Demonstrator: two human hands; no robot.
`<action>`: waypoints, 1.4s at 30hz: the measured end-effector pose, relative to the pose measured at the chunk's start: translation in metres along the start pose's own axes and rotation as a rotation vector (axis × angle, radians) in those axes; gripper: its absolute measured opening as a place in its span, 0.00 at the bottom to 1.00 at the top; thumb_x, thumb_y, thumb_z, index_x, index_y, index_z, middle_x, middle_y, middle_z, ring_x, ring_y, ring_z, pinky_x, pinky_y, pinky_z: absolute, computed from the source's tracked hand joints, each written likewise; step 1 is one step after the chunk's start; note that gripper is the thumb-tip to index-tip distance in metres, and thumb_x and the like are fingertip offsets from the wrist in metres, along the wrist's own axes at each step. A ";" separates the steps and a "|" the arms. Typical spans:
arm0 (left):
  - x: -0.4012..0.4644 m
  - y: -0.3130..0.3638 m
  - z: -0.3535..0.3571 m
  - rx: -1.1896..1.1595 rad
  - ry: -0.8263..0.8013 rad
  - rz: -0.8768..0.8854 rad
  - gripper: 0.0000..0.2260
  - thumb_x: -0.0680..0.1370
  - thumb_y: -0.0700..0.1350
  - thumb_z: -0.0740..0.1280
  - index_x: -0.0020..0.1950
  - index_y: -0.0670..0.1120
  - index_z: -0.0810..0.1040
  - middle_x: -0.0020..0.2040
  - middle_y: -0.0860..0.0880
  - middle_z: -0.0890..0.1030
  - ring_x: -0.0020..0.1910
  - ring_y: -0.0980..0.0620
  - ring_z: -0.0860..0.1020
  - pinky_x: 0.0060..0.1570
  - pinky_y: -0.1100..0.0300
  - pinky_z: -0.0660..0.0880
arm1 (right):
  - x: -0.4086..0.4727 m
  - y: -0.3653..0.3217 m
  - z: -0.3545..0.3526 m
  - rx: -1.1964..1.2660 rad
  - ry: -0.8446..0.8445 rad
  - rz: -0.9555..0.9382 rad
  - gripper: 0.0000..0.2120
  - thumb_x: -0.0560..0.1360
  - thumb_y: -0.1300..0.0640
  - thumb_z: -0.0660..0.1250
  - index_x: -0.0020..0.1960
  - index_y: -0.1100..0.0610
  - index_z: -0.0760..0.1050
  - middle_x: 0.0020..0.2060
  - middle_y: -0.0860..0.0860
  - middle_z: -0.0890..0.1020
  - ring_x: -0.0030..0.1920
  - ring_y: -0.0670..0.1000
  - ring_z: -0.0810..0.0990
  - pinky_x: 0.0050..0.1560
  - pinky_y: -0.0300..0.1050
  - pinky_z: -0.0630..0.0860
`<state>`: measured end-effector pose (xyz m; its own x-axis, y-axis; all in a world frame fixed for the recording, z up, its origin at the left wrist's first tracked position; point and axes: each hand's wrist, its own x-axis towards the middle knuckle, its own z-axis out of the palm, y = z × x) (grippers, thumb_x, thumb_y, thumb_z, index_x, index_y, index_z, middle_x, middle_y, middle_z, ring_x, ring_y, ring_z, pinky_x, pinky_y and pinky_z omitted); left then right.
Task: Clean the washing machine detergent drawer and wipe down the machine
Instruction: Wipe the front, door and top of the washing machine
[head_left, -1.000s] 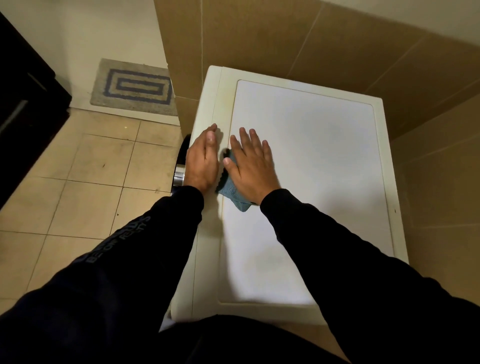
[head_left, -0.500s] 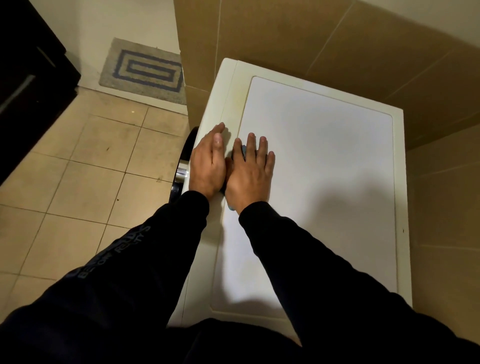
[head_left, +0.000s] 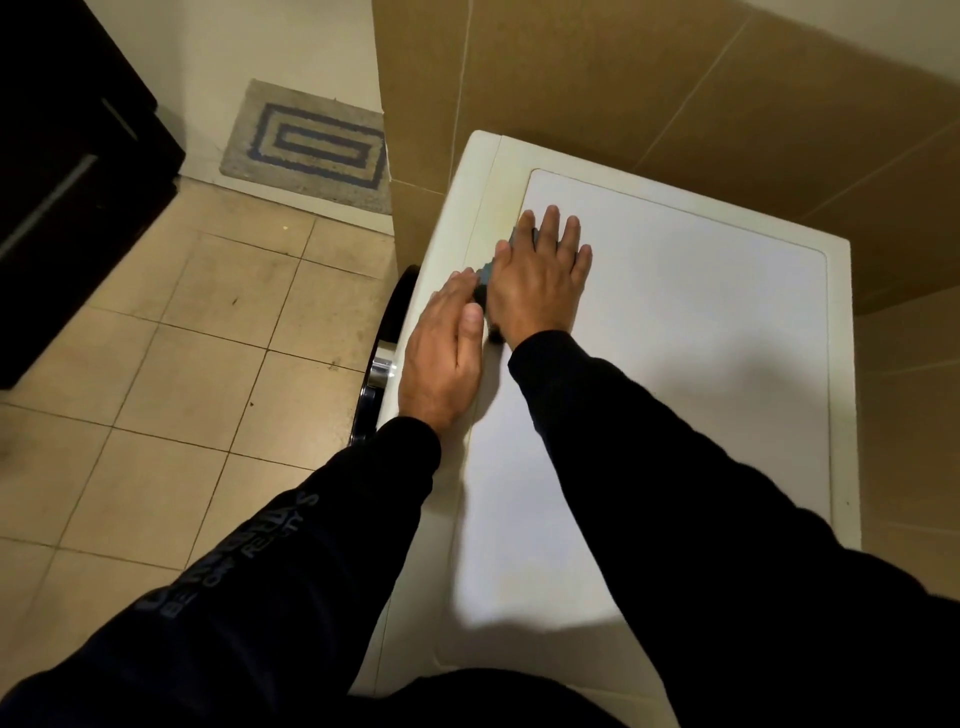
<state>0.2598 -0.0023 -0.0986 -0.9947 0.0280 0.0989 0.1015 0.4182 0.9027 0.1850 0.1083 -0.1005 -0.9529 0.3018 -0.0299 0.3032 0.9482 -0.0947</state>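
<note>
My right hand (head_left: 535, 280) lies flat, fingers straight and slightly spread, pressing a blue cloth (head_left: 506, 248) onto the top of the washing machine (head_left: 675, 364). I can see only a strip of the cloth, poking out along the thumb side of that hand and a little past the forefinger; the rest is hidden under the palm. It sits on the seam where the white top panel meets the cream border.

Just beside it, on the thumb side and a bit nearer to me, my left hand (head_left: 441, 358) also rests flat with its fingers straight and together, holding nothing, on the cream border strip at the machine's front edge. Its fingertips reach the visible edge of the cloth.

Beyond the left hand, over the edge, the dark round door (head_left: 387, 332) with its shiny handle sticks out from the machine's front. Further out that way is the beige tiled floor (head_left: 171, 364), with a grey and blue mat (head_left: 311, 145) and a dark cabinet (head_left: 67, 171) past it. On the far side of the right hand, brown tiled wall (head_left: 675, 88) surrounds the machine.
</note>
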 end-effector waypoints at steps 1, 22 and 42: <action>0.000 0.001 0.000 0.011 0.004 0.002 0.28 0.82 0.55 0.47 0.73 0.40 0.70 0.72 0.44 0.72 0.73 0.52 0.67 0.72 0.51 0.64 | 0.011 0.001 0.000 0.005 0.012 -0.003 0.26 0.83 0.46 0.46 0.79 0.53 0.55 0.79 0.55 0.55 0.79 0.59 0.48 0.76 0.59 0.47; 0.052 0.027 0.005 0.156 0.037 0.019 0.24 0.83 0.54 0.48 0.65 0.43 0.77 0.64 0.47 0.79 0.64 0.51 0.75 0.64 0.61 0.68 | -0.074 0.018 -0.018 0.007 -0.072 -0.259 0.34 0.77 0.53 0.56 0.80 0.58 0.48 0.79 0.56 0.50 0.79 0.56 0.42 0.77 0.58 0.44; 0.099 0.008 0.031 0.360 -0.123 0.088 0.33 0.79 0.61 0.41 0.73 0.46 0.70 0.74 0.49 0.69 0.77 0.53 0.58 0.77 0.51 0.50 | -0.027 0.121 -0.014 -0.022 -0.052 -0.148 0.29 0.75 0.43 0.55 0.74 0.51 0.66 0.77 0.57 0.60 0.78 0.59 0.55 0.72 0.64 0.54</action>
<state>0.1616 0.0318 -0.0945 -0.9792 0.1776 0.0984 0.1960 0.7008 0.6859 0.2471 0.2169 -0.0969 -0.9857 0.1537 -0.0687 0.1590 0.9840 -0.0803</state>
